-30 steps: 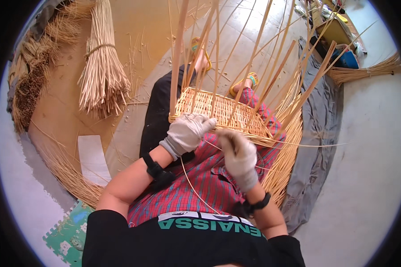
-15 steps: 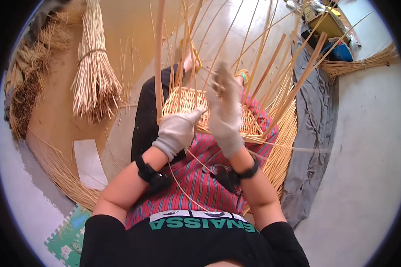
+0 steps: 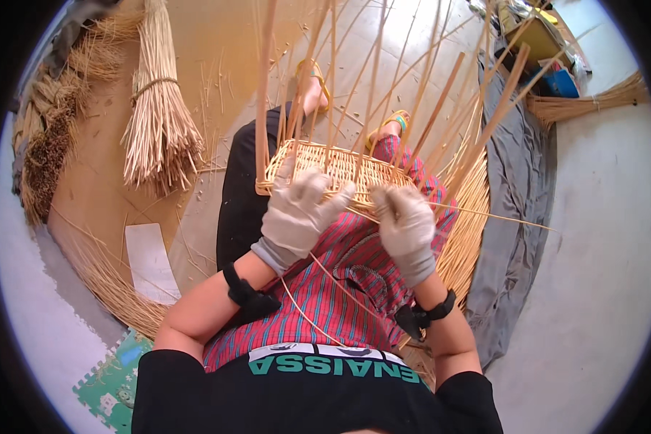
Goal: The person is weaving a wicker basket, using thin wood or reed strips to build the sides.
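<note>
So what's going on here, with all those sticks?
A seated person is weaving a basket on their lap. Both gloved hands rest on its near edge: the left hand spread over the woven base, the right hand beside it, a thin strand running off to the right. Tall stakes stand up from the base. A tied bundle of sticks lies on the floor.

Sunlit floor (image 3: 217,43), grey cloth (image 3: 517,188)

Basket-weaving workshop floor — reed bundles (image 3: 159,123), half-woven basket (image 3: 325,170)

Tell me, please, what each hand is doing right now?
Left hand: open, fingers spread on the woven basket edge.
Right hand: fingers curled at the basket rim; whether it pinches a strand cannot be told.
</note>
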Demonstrator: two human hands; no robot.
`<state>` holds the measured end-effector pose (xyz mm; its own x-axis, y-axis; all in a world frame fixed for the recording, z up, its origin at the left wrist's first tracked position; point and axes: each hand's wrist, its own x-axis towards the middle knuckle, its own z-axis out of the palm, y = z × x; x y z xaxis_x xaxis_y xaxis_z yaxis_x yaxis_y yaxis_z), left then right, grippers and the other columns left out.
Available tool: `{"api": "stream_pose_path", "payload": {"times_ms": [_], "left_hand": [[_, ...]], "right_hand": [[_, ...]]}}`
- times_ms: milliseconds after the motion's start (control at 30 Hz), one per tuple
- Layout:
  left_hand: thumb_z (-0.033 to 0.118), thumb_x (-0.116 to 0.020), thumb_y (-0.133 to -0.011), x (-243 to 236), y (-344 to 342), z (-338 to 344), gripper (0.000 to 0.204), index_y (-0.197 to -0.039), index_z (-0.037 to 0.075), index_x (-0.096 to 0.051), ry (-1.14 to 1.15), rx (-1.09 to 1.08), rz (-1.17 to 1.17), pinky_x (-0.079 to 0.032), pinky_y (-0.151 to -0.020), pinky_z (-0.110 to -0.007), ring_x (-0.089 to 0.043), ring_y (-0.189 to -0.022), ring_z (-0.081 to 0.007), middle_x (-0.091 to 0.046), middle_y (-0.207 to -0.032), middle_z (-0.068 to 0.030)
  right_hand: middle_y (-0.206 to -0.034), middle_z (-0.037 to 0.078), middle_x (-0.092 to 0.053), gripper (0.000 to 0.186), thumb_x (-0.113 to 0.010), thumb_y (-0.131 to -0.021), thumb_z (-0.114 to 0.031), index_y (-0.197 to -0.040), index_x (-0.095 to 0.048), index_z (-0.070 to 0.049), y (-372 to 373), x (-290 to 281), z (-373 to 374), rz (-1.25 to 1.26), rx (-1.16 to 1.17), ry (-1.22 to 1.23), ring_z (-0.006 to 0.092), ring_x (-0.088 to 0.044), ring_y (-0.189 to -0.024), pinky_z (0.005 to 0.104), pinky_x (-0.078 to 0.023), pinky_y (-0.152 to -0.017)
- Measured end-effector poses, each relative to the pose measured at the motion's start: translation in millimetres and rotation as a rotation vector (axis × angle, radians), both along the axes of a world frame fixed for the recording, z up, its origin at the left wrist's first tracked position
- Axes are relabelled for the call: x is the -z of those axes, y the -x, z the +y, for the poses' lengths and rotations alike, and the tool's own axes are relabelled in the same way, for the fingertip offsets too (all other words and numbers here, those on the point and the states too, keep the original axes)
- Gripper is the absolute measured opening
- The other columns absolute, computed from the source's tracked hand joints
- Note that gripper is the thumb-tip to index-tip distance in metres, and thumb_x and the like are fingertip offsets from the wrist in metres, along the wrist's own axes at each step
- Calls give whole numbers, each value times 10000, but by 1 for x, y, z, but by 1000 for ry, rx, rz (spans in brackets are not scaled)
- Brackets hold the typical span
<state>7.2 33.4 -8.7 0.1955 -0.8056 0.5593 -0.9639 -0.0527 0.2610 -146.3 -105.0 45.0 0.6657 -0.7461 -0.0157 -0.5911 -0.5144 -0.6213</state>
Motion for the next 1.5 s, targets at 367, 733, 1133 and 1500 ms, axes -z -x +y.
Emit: {"api": "stream_pose_path", "payload": {"times_ms": [367,733,1133,1500], "left_hand": [[211,-649,-881,63,15,-32,175,-1042,146,-674,-224,178,104,-466,-790,-430,-646,-897,-256,-608,-927,-43],[165,-664,-898,54,29,-19,116,-986,106,-619,-83,139,193,-493,-830,-460,-642,-860,-347,-627,-882,-112],[280,-892,-770,4,-30,35,599,-1290,136,-631,33,-75,437,-505,-1082,-468,-588,-1231,-354,-592,-1265,-103],[216,-768,-837,-3,27,-17,554,-1374,141,-654,-142,120,-167,-415,-1143,-516,-594,-1223,-306,-626,-1242,-104]], "right_hand": [[-778,185,-707,304,-671,-970,-264,-848,-763,-2,-64,75,-12,-356,196,-50,353,-658,-801,426,-511,-779],[-797,153,-642,80,-746,-928,-138,-911,-752,-60,-28,69,24,-462,220,92,317,-628,-736,435,-484,-682],[-1254,125,-697,577,-802,-865,-293,-1365,-622,-68,49,28,25,-97,26,398,341,-658,-1155,462,-476,-1063],[-1290,108,-679,499,-787,-843,-278,-1307,-675,-134,61,42,28,-104,-21,402,310,-632,-1226,505,-455,-1101]]}}
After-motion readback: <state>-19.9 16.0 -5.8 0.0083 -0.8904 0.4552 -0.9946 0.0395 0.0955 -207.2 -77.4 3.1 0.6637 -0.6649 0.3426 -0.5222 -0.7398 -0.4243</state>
